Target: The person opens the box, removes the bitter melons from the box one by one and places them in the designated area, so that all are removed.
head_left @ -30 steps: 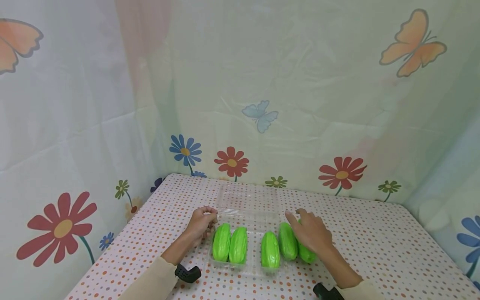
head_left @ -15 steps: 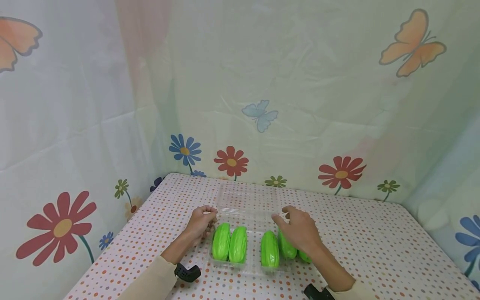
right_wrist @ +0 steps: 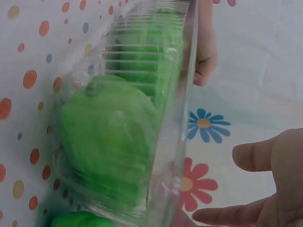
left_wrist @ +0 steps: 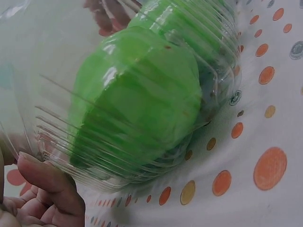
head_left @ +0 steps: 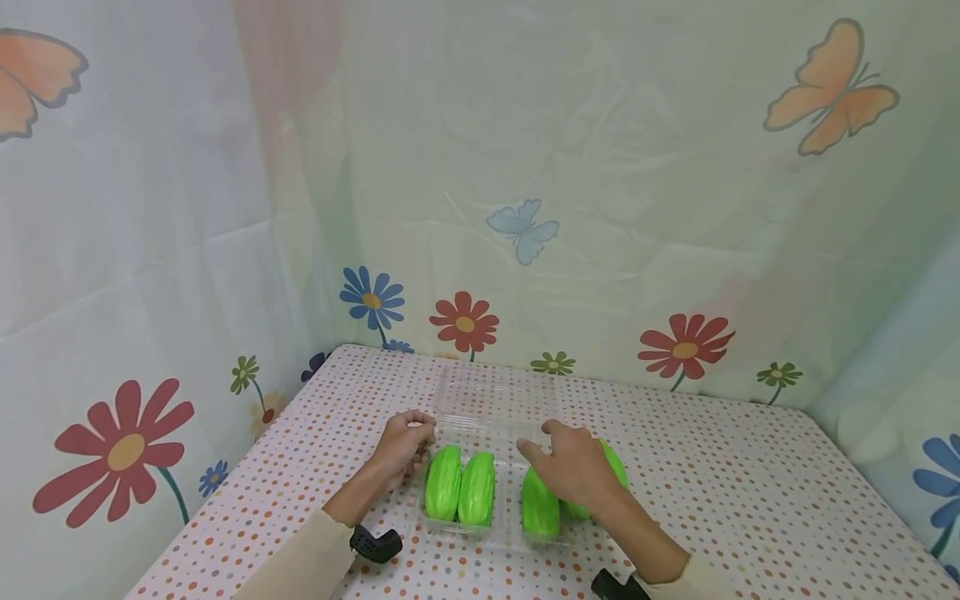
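A clear plastic clamshell box [head_left: 510, 479] lies with its lid [head_left: 495, 393] folded back. In its left half sit two bright green, ridged, cucumber-shaped vegetables [head_left: 443, 483]; another green vegetable [head_left: 540, 505] lies in the right half. My left hand [head_left: 401, 442] pinches the box's left rim, its thumb [left_wrist: 45, 179] against the ribbed plastic in the left wrist view. My right hand [head_left: 581, 468] hovers over the box's right side, thumb and forefinger spread with nothing between them. Partly behind it, a green vegetable [head_left: 615, 462] shows beyond the box's right edge.
A dotted cloth [head_left: 720, 483] covers the table. Curtains [head_left: 637, 167] with flowers and butterflies stand close behind and at both sides. A green vegetable [right_wrist: 83, 220] lies beside the box in the right wrist view.
My right hand has moved left from above the outer vegetables, now overlapping the one in the box's right half. The left hand has stayed at the rim.
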`<state>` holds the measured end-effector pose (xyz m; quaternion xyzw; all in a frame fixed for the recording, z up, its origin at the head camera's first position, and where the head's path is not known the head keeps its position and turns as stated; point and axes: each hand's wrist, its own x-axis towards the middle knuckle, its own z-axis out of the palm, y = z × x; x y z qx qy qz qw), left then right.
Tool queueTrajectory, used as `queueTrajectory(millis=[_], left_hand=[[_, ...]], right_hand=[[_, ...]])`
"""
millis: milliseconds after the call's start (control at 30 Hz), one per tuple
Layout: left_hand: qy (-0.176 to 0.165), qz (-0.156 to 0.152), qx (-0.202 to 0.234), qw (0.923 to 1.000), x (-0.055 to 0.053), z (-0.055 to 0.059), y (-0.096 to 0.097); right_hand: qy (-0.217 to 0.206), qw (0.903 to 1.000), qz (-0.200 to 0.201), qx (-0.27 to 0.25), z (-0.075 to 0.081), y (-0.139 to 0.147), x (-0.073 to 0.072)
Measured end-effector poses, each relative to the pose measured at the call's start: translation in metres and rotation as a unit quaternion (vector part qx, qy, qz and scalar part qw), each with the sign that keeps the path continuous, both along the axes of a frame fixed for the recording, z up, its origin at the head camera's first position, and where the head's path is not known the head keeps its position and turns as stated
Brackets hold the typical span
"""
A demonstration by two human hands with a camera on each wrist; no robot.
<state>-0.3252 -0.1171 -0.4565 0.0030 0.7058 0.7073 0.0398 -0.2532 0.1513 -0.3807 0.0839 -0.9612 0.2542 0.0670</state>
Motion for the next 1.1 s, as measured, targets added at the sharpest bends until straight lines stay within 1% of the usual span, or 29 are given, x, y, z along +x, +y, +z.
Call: queueTrajectory(millis=[167, 400, 533, 700, 900, 1000, 1100], left_hand=[[0.002, 0.001, -0.004, 1.0, 0.0, -0.001, 0.001], [0.007, -0.008, -0.003, 0.9999, 0.001, -0.001, -0.001], [0.008, -0.008, -0.005, 0.9999, 0.001, -0.001, 0.0], [0.007, -0.011, -0.004, 0.9999, 0.001, -0.001, 0.0], [0.017, -0.008, -0.004, 0.9998, 0.0, 0.0, 0.001], [0.019, -0.007, -0.003, 0.9998, 0.0, -0.001, 0.001], [0.016, -0.006, -0.006, 0.9998, 0.001, -0.001, 0.0]], right_hand=[[-0.014, 0.999, -0.001, 0.043, -0.004, -0.009, 0.003], [0.001, 0.9961, 0.005, 0.089, -0.01, -0.019, 0.008], [0.003, 0.9915, 0.005, 0.13, -0.016, -0.023, 0.008], [0.001, 0.9825, 0.0, 0.186, -0.022, -0.028, 0.007], [0.041, 0.973, 0.011, 0.227, -0.027, -0.031, 0.007], [0.067, 0.9634, 0.02, 0.259, -0.03, -0.032, 0.007], [0.094, 0.9496, 0.031, 0.297, -0.034, -0.034, 0.007]])
